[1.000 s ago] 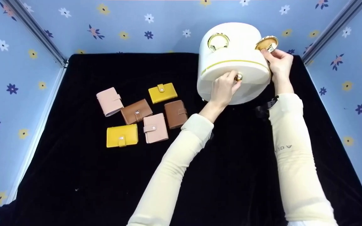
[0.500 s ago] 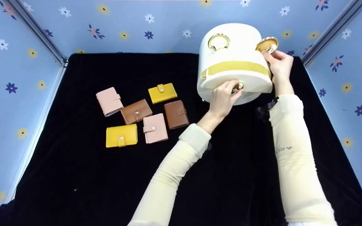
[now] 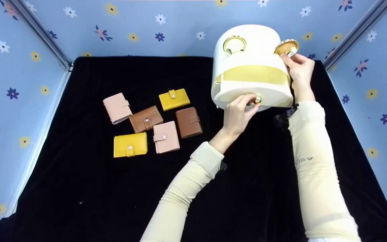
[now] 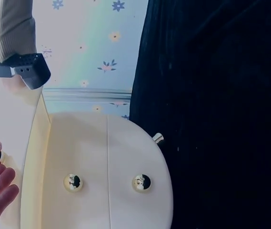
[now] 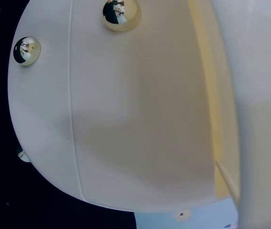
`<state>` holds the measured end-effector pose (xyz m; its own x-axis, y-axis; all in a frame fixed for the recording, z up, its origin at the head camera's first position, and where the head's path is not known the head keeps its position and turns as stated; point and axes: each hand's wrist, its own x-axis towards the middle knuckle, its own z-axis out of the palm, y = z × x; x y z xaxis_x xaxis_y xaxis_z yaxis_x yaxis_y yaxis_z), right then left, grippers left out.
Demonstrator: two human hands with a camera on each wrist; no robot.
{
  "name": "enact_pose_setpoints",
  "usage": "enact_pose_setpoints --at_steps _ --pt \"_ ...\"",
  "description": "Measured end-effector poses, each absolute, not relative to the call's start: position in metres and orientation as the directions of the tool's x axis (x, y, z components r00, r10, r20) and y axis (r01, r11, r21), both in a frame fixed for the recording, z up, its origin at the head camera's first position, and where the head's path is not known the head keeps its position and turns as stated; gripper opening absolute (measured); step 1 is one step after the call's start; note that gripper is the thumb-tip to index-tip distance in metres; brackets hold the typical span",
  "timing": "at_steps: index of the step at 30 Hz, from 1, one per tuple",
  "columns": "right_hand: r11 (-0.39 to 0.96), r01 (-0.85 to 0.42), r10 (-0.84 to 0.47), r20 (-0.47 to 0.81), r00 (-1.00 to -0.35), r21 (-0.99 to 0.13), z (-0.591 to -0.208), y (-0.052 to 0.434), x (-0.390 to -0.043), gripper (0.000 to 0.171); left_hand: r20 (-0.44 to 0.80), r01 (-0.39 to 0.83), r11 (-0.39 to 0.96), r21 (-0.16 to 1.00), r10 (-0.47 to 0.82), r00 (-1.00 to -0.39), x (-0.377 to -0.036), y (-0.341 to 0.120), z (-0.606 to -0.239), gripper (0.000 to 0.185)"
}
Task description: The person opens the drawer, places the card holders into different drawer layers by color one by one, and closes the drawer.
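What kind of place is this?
Probably a staged recording booth, not a home: floral blue walls with metal corner posts, a black cloth, wallets laid out beside a white box.

Six small snap-tab leather card wallets are counted to the left of the left hand (image 3: 237,112): two pink (image 3: 117,108) (image 3: 166,136), two brown (image 3: 145,119) (image 3: 188,122), two yellow (image 3: 174,99) (image 3: 130,145). One round white drawered jewellery box (image 3: 247,57) is counted, touched by both hands.
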<state>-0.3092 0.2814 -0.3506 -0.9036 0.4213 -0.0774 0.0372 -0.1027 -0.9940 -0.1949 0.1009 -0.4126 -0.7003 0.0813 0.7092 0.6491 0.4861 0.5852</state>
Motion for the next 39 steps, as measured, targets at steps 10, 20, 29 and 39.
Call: enact_pose_setpoints --at_steps 10,20,29,39 --pt "-0.064 -0.015 0.410 -0.012 -0.912 -0.998 -0.352 0.282 -0.308 0.011 0.742 0.690 0.426 0.586 0.061 -0.668 -0.182 0.101 -0.416 0.016" --pt "-0.079 -0.017 0.424 -0.018 -0.905 -0.997 -0.353 0.281 -0.308 0.012 0.750 0.706 0.402 0.583 0.069 -0.658 -0.174 0.100 -0.420 0.015" --pt "-0.048 0.009 0.426 -0.028 -0.904 -0.999 -0.352 0.280 -0.307 0.011 0.753 0.706 0.415 0.574 0.071 -0.654 -0.171 0.098 -0.423 0.016" --pt "-0.076 -0.009 0.417 -0.024 -0.909 -0.997 -0.352 0.281 -0.307 0.012 0.725 0.685 0.423 0.593 0.089 -0.683 -0.163 0.089 -0.426 0.018"
